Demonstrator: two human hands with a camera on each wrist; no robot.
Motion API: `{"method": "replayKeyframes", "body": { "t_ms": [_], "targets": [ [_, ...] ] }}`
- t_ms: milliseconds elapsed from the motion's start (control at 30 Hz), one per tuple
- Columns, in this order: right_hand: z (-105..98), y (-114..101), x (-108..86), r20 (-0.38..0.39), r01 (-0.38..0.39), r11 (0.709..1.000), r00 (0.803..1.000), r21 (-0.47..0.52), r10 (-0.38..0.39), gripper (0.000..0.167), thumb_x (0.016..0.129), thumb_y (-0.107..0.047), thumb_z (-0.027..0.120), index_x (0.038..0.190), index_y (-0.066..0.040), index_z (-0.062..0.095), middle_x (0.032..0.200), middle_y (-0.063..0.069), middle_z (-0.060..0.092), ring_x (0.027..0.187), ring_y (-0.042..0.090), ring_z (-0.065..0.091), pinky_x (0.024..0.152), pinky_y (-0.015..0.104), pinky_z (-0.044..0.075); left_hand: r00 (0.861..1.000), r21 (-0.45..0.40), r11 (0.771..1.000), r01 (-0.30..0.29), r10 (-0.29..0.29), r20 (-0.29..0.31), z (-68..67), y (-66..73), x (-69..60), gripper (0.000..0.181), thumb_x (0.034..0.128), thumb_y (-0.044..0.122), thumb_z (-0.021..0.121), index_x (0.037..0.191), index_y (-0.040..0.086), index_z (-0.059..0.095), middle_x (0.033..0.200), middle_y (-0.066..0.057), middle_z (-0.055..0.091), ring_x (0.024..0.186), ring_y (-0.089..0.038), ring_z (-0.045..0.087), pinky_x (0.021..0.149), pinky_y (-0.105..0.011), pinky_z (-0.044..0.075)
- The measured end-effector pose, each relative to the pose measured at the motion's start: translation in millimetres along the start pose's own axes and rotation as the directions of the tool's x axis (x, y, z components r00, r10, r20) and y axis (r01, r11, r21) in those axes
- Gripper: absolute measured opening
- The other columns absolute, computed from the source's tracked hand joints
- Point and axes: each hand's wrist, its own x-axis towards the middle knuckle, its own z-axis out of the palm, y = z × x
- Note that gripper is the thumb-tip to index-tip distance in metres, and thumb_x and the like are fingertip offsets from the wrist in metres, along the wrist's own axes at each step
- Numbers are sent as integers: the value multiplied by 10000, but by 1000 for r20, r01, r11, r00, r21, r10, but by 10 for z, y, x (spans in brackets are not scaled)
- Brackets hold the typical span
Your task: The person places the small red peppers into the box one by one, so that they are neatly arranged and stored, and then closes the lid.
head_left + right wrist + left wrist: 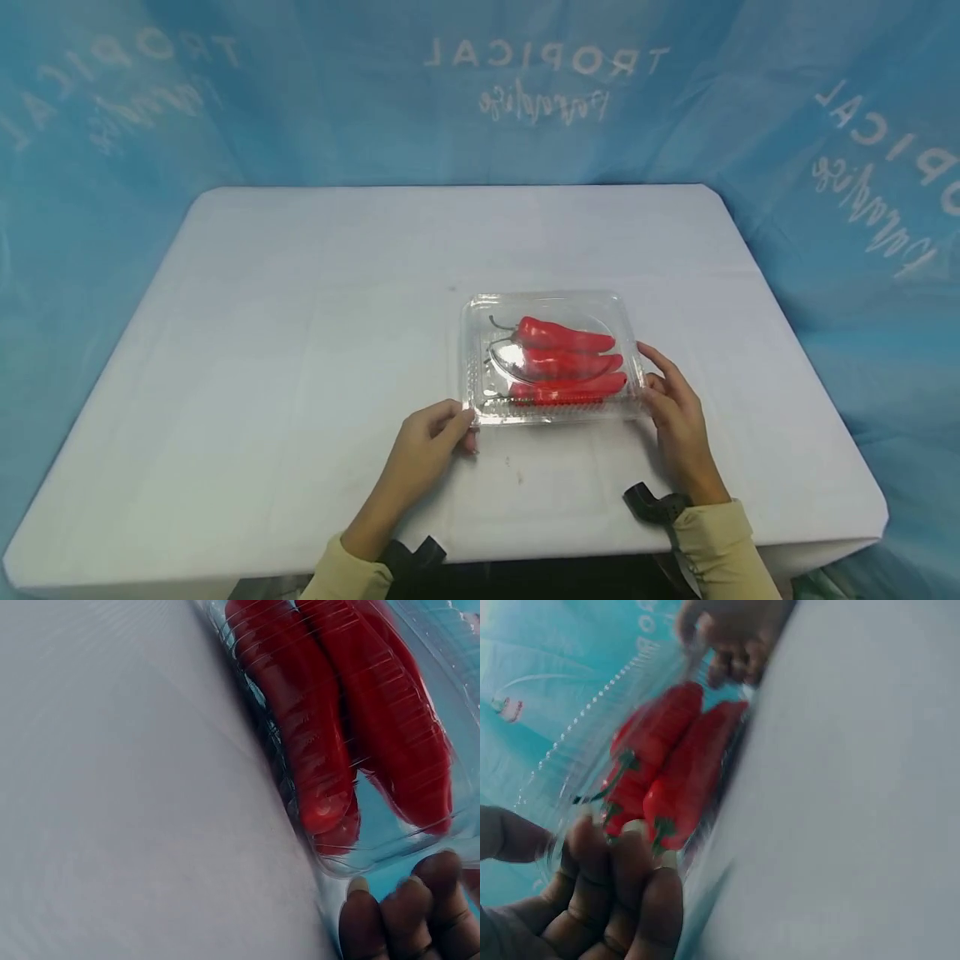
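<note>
A clear plastic clamshell box (471,358) with its lid down is at the middle right of the table, holding several long red peppers (566,364) with green stems. In the head view, my left hand (423,442) pinches the box's near left corner, thumb on top of the rim. On the opposite side, my right hand (678,429) grips the right edge between thumb and fingers. The left wrist view has the stem ends of the peppers (694,772) close to my fingertips. Pepper tips (322,802) face my right fingers (405,904) in the right wrist view.
A white cloth covers the table (262,350), whose front edge runs just below my wrists. Blue printed sheeting (337,108) hangs behind it and at both sides. Dark straps (656,504) with small mounts sit on both wrists.
</note>
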Motion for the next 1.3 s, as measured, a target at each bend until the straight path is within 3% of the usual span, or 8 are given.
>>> {"method": "replayKeyframes", "body": {
  "t_ms": [167, 400, 533, 733, 900, 1033, 1233, 1300],
  "targets": [
    [-45, -46, -42, 34, -27, 999, 999, 39, 25, 578, 1044, -29, 402, 1606, -117, 299, 1103, 53, 753, 900, 155, 710, 697, 221, 557, 1000, -44, 999, -22, 21, -19, 38, -5, 16, 239, 1037, 172, 594, 836, 70, 674, 683, -3, 657, 696, -158, 653, 713, -253, 502],
    [-86, -90, -88, 102, -89, 983, 992, 162, 73, 732, 982, 68, 370, 1642, -192, 189, 1167, 51, 738, 896, 124, 700, 685, 212, 548, 998, -33, 998, -49, 48, -51, 94, -39, -17, 239, 1038, 183, 599, 835, 80, 671, 673, 11, 639, 666, -166, 615, 683, -246, 465],
    [-83, -67, -87, 105, -75, 989, 993, 129, 61, 703, 1026, 28, 434, 1644, -178, 173, 986, 31, 721, 746, 117, 594, 612, 233, 485, 997, -38, 998, -46, 43, -63, 110, -33, -42, 239, 1039, 201, 597, 845, 87, 678, 679, 14, 637, 677, -163, 616, 711, -255, 466],
    [-85, -54, -72, 120, -79, 985, 991, 154, 61, 715, 1047, 26, 461, 1649, -191, 141, 904, 49, 670, 651, 159, 478, 676, 222, 541, 997, -59, 998, -39, 35, -64, 100, -15, -55, 237, 1037, 202, 596, 848, 82, 674, 679, 8, 638, 687, -168, 623, 722, -260, 469],
    [-75, -56, -47, 120, -91, 981, 990, 170, 71, 744, 1047, 35, 473, 1650, -230, 128, 1047, 63, 713, 756, 134, 590, 738, 213, 563, 997, -69, 997, -35, 31, -65, 83, -37, -66, 234, 1028, 183, 606, 830, 76, 669, 673, -2, 637, 676, -201, 611, 698, -254, 454],
    [-75, -60, -47, 114, -86, 978, 991, 192, 64, 765, 1042, 59, 469, 1651, -241, 117, 1241, 75, 703, 1011, 129, 693, 862, 241, 577, 998, -75, 997, -34, 30, -58, 85, -47, -65, 233, 1025, 181, 611, 824, 78, 668, 672, -3, 638, 668, -209, 602, 673, -246, 441],
    [-70, -31, -71, 92, -83, 993, 993, 87, 75, 708, 1057, 4, 474, 1647, -221, 155, 910, 78, 654, 768, 165, 590, 710, 210, 546, 1000, -16, 1000, -10, 10, -12, 34, -44, -62, 240, 1032, 215, 612, 841, 93, 692, 685, 22, 651, 687, -173, 613, 685, -241, 458],
    [-80, -26, -84, 92, -78, 996, 993, 34, 75, 677, 1067, -24, 468, 1646, -194, 162, 937, 84, 649, 746, 180, 574, 672, 227, 533, 1000, 51, 999, -1, 0, 11, -35, -46, -49, 257, 1037, 276, 613, 859, 119, 711, 707, 43, 660, 712, -142, 623, 710, -252, 482]
  ]
}}
